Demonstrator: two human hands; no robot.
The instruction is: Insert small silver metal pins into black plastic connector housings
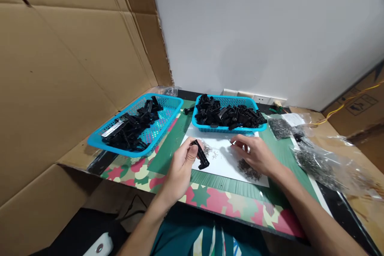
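My left hand (183,161) is closed around a long black plastic part (203,159), held tilted above a white sheet (223,164). Over the right side of that sheet, the thumb and fingers of my right hand (253,150) are pinched together. A tiny dark tip shows at these fingertips, too small to name. Below the right hand lies a pile of small brownish metal pieces (248,170). Between the hands, loose small silvery pieces (212,151) are scattered, partly hidden behind the left hand and the black part.
Two blue baskets, one at left (168,128) and one at the back (210,129), hold heaps of black parts. Plastic bags of small metal pieces (318,164) lie at right. Cardboard (75,48) rises at left; wall sockets (261,99) sit behind.
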